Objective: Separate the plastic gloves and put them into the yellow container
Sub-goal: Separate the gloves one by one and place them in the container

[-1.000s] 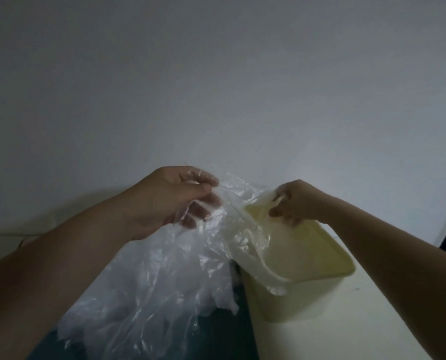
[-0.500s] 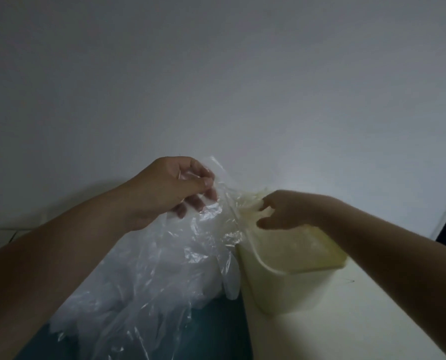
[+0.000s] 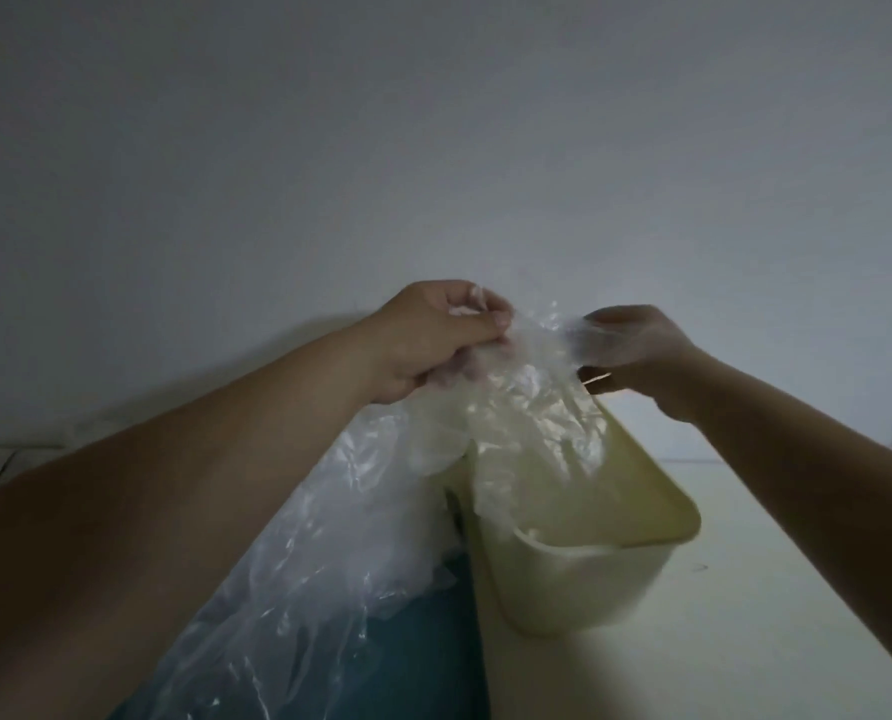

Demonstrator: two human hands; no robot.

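Pinching the plastic gloves [image 3: 527, 407] in the left hand [image 3: 433, 340]; gripping the same clump with the right hand [image 3: 636, 345], newly risen from the yellow container [image 3: 589, 579] just below. Probably peeling off another.

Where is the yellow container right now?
In the head view, the yellow container stands right of centre on the pale table, beside the pile of plastic gloves and below the right hand.
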